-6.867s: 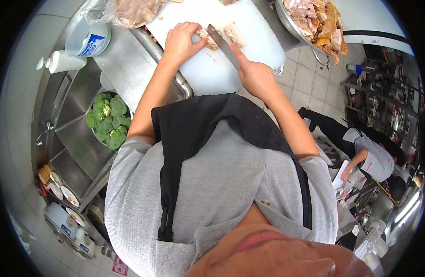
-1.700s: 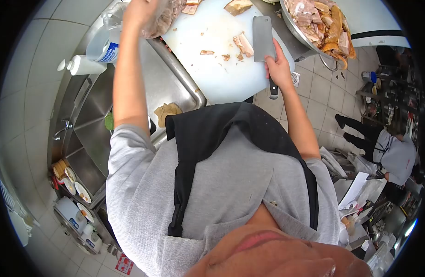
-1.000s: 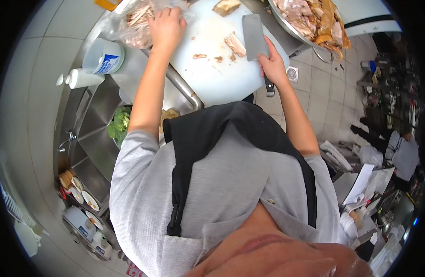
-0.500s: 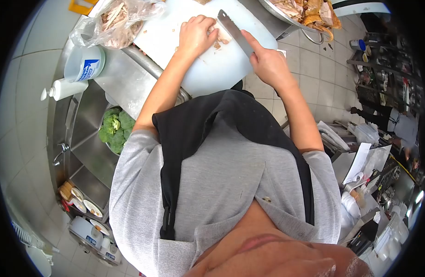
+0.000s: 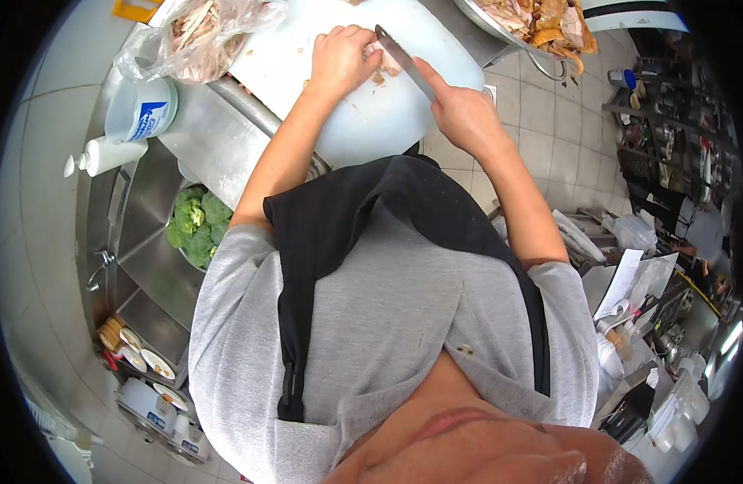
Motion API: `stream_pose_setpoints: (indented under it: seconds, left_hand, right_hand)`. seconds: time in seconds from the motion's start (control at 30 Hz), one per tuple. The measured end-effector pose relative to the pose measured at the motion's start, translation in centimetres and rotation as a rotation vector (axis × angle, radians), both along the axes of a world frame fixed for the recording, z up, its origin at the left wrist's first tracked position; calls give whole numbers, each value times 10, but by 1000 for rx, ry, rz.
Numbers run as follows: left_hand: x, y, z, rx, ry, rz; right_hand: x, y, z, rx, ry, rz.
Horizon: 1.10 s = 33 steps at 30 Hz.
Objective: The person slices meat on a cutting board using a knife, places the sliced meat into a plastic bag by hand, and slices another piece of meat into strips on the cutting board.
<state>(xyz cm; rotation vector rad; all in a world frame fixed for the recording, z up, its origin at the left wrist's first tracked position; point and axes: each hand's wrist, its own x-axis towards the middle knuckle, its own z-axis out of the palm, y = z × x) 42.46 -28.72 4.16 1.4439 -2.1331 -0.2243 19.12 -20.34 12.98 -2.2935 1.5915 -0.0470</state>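
Note:
My right hand (image 5: 468, 117) is wrapped round the handle of a kitchen knife (image 5: 403, 61), index finger stretched along the top of the blade. The blade points up and left, its tip close to my left hand's fingers. My left hand (image 5: 343, 63) rests on the white cutting board (image 5: 347, 141) with its fingers curled over a piece of meat, mostly hidden beneath them. Small scraps of cooked meat (image 5: 384, 74) lie on the board between my left fingertips and the blade.
A clear bag of sliced meat (image 5: 206, 36) lies left of the board. A metal bowl (image 5: 508, 36) of cooked meat stands at upper right. A plastic tub (image 5: 141, 113) and a white pump bottle (image 5: 113, 155) sit by the sink (image 5: 149, 234), with broccoli (image 5: 198, 226). Another person (image 5: 702, 230) is at far right.
The knife blade has turned from showing its broad side to a narrower, more upright view, close to the left fingers. My right hand has shifted slightly left; my left hand stays nearly still.

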Motion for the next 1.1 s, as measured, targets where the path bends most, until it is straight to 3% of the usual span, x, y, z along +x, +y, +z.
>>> stream_pose_setpoints:
  seconds: [0.17,0.47,0.9,1.1]
  left_hand:
    - [0,1,3,13,-27,-4]
    - [6,0,-5,-18,32,-23]
    - [5,2,-3,-10,25,-15]
    - [5,3,1,2,51,-13]
  right_hand:
    - [9,-23,-30,-111,-107,-24]
    - [0,-11,2,-31,-32,-25]
    - [7,-3,-17,-18,-94,-36]
    - [18,-27,-24,-158,-148,-61]
